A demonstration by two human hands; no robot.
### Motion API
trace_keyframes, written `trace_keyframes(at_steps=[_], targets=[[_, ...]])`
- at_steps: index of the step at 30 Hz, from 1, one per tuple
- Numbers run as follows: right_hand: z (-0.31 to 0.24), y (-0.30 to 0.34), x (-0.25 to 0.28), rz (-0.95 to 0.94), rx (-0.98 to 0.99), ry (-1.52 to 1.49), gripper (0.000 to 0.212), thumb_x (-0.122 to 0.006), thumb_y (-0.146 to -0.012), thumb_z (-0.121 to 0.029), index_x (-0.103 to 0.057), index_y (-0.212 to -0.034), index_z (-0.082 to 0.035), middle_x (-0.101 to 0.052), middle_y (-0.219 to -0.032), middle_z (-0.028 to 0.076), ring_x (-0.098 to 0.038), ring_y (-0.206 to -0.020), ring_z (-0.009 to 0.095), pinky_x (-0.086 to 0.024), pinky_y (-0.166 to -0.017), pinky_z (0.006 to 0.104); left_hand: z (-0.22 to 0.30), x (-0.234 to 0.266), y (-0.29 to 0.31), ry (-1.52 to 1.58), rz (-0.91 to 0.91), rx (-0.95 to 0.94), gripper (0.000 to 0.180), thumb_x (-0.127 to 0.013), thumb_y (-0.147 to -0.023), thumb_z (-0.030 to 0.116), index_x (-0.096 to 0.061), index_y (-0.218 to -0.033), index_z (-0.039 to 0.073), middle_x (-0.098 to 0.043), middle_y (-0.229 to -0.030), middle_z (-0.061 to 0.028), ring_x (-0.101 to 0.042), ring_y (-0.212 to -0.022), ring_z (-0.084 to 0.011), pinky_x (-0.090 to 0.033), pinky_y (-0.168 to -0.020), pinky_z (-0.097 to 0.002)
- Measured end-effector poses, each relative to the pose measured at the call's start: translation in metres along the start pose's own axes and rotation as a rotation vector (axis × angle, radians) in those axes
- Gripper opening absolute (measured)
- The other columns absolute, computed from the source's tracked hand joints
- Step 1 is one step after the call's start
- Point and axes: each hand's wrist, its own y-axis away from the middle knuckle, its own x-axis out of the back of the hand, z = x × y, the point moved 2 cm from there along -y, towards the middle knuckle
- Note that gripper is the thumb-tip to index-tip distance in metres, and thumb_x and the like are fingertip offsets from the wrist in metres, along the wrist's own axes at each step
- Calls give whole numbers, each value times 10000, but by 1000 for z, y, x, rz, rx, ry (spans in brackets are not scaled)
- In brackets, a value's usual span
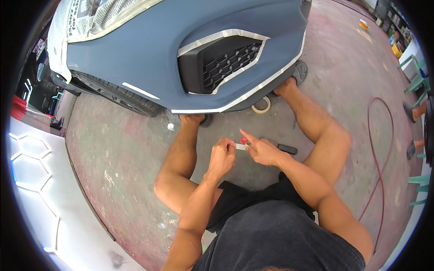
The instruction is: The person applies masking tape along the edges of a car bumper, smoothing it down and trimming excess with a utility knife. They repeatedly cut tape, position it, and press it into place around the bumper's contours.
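Note:
A short white strip of tape stretches between my two hands, above the floor between my knees. My left hand is closed, pinching the strip's left end between thumb and fingers. At the other end my right hand closes on the strip, its index finger pointing out past it. Just above the strip shows a small red round thing; whether it is held or lies behind, I cannot tell. Ahead stands a grey-blue car bumper. White tape lines its lower edge and surrounds a black grille.
A masking tape roll lies under the bumper. Beside my right hand is a dark-handled tool on the floor. A red hose loops at the right, near green stools and another person's legs. Newspaper covers the car's upper left.

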Motion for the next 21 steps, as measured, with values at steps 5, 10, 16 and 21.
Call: trace_keyframes(at_steps=[5, 10, 16, 21], targets=[[28, -2, -19, -46, 5, -201, 477, -544, -1045, -182, -484, -1495, -37, -729, -900, 157, -718, -785, 258, -552, -760, 393, -36, -5, 2, 142, -58, 95, 174, -623, -969, 124, -670, -973, -44, -658, -742, -202, -647, -680, -304, -498, -662, -432], [32, -11, -18, -77, -203, -236, 269, -570, -1063, -222, -680, -1220, -32, -657, -723, 42, -583, -512, 102, -445, -492, 275, -28, -10, 1, 141, -68, 161, 174, -620, -979, 143, -672, -967, -23, -647, -728, -137, -601, -669, -222, -471, -635, -387], [7, -16, -9, -92, -314, -222, 275, -611, -1010, -224, -741, -1101, 0, -703, -734, 67, -660, -563, 126, -499, -557, 302, -46, -19, 14, 179, 89, 184, 184, -581, -992, 146, -654, -943, -15, -644, -738, -99, -588, -690, -168, -469, -648, -361], [-6, -21, -3, -96, -216, -395, 216, -613, -993, -182, -720, -924, -7, -674, -725, 37, -639, -567, 119, -498, -556, 289, -35, -10, 0, 657, 3, 334, 115, -570, -985, 132, -600, -979, 21, -692, -908, -91, -620, -808, -161, -503, -778, -336]])
